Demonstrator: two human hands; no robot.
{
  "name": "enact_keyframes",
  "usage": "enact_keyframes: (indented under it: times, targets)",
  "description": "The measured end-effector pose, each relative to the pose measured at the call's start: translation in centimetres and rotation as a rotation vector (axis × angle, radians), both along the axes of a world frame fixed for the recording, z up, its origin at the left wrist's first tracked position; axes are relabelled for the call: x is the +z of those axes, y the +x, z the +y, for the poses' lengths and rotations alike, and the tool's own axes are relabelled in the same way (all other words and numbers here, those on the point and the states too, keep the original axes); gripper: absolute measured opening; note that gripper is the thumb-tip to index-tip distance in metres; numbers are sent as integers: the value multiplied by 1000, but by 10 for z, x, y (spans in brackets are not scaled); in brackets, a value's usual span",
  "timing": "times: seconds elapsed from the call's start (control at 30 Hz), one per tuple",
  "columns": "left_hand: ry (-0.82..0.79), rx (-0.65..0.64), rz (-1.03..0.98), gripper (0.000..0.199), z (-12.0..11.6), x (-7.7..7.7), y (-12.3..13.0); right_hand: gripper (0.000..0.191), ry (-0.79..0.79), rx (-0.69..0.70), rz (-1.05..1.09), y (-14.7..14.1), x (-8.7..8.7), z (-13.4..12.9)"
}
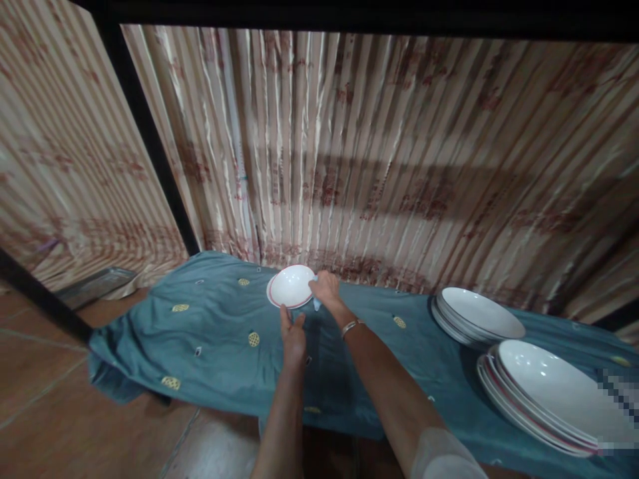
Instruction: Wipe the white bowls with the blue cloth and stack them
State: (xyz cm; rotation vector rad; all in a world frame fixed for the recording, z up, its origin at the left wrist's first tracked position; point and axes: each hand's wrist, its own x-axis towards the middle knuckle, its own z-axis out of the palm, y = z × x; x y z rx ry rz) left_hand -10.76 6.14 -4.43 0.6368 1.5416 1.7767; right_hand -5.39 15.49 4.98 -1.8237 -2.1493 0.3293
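A white plate with a red rim line (pixel 292 285) is at the back of the cloth-covered surface, left of my right hand. My left hand (pixel 293 332) is at the plate's near edge, its thumb and fingers apart below the rim. At the plate's right edge, my right hand (pixel 327 289) is closed on a small light-blue cloth (pixel 317 304), which touches the rim. A bracelet circles my right wrist.
Two stacks of white plates stand on the right, one farther back (pixel 482 313) and one nearer (pixel 554 386). The green cloth (pixel 219 359) has yellow pineapple prints. Dark frame bars (pixel 144 126) and a patterned curtain (pixel 349 146) rise around it. A metal tray (pixel 94 287) lies at left.
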Motion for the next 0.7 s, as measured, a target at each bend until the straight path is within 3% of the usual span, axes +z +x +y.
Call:
enact_keyframes:
  times: [0.2,0.3,0.37,0.5,0.7]
  targets:
    - [39,37,55,64,-15,13,-5,29,61,-12,100,18,18,0]
    - [89,-13,-163,59,-29,32,-1,24,76,-12,236,43,22,-12]
    - [145,-101,-322,54,-42,45,6,22,56,-15,359,62,18,-26]
    - [204,-232,-448,45,-65,60,23,20,60,-41,505,100,-5,-65]
    - [31,-268,-534,28,-83,57,48,28,140,-26,478,159,-26,-111]
